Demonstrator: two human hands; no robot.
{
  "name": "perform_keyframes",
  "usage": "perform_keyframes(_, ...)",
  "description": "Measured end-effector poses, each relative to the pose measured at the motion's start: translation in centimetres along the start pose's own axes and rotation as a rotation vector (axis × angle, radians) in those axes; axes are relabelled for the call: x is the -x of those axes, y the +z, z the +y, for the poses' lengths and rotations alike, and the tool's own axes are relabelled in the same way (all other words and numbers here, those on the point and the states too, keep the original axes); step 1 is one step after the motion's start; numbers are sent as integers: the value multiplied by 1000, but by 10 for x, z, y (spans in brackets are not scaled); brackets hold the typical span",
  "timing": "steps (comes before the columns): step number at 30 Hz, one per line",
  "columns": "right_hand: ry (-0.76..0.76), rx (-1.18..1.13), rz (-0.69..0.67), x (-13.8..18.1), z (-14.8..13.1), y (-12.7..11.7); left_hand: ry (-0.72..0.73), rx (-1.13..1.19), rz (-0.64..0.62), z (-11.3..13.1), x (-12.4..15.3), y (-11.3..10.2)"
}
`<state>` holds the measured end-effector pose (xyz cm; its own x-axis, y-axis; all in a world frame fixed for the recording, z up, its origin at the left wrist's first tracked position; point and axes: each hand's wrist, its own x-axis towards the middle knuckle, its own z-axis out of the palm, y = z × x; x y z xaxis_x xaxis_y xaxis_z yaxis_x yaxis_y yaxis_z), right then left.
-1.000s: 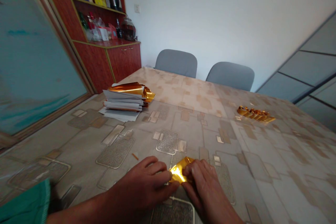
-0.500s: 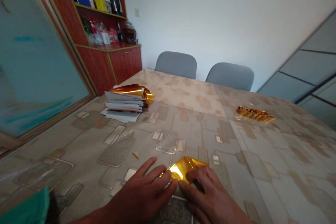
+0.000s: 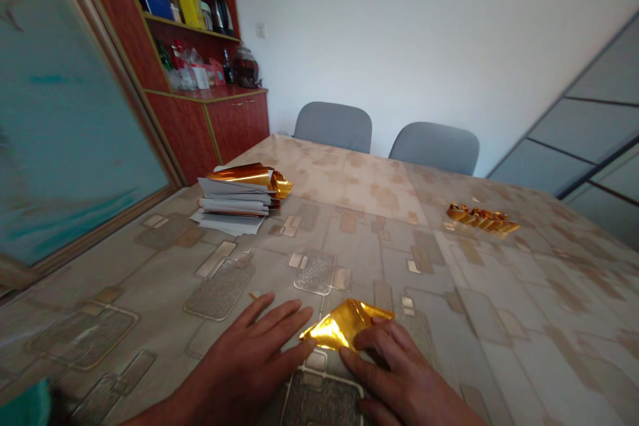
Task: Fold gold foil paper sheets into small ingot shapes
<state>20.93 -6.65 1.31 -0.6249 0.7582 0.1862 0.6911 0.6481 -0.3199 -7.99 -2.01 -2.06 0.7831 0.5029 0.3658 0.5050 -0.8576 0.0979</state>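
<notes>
A piece of shiny gold foil paper (image 3: 337,325), folded to a peak with pointed ends, lies on the table in front of me. My right hand (image 3: 394,366) pinches its lower right part between thumb and forefinger. Flat on the tablecloth to the left is my left hand (image 3: 264,346), fingers spread, its thumb at the paper's left lower edge. Farther off at left stands a stack of gold and white-backed sheets (image 3: 237,200). Across the table at right sits a row of folded gold paper pieces (image 3: 482,218), nested together.
A patterned cloth covers the table (image 3: 369,246). Two grey chairs (image 3: 333,125) stand at its far side. Behind at left is a red-brown cabinet (image 3: 234,123) with bottles, a jar and a kettle. A turquoise item (image 3: 24,403) shows at the lower left corner.
My left hand has slid left and lifted its fingers off the gold paper, spreading flat over the small scrap on the cloth. The right hand keeps its pinch.
</notes>
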Motion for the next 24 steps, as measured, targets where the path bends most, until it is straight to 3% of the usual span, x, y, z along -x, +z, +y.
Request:
perform_keyframes(4,31,-3,-22,-3,-3,-3,12,48,30,6,-17,-13)
perform_keyframes(8,103,-143,-47,-9,-6,-14,22,320,-36,15,-52,-11)
perform_keyframes(13,137,-346,138,-11,-2,-14,-105,455,-117,18,-87,8)
perform_keyframes(18,148,-210,332,-11,4,7,-210,494,-79,18,-84,18)
perform_keyframes(24,206,60,315,-12,5,21,47,244,-112,16,-73,22)
